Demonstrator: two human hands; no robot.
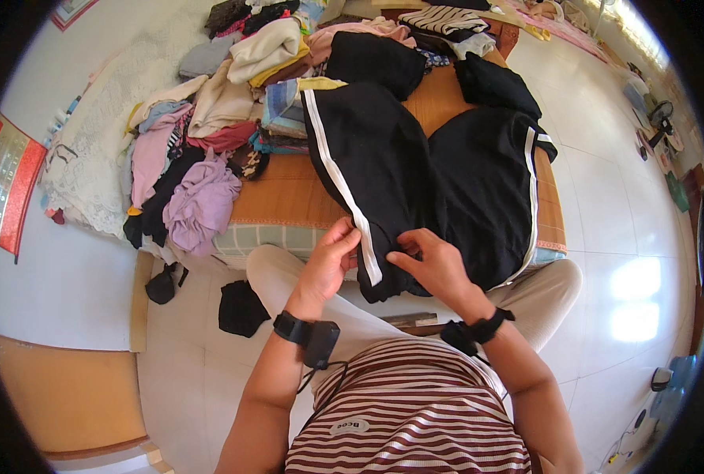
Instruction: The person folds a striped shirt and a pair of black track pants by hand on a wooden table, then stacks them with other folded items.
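Black trousers (381,160) with white side stripes lie spread toward me over the bed edge, their two legs splayed apart. My left hand (331,255) pinches the cloth at the left leg's outer edge, beside the white stripe. Over the same leg's near end, my right hand (435,258) touches the black cloth with its thumb and bent forefinger a little apart. Whether a fold is caught between them is hard to see. The near end of this leg hangs bunched above my lap. The right leg reaches the bed's right side.
Folded towels (284,115) are stacked left of the trousers, near a crumpled lilac garment (201,204) and heaped clothes. Folded black garments (376,62) lie beyond on the woven mat (275,192). A black cloth (242,308) is on the tiled floor.
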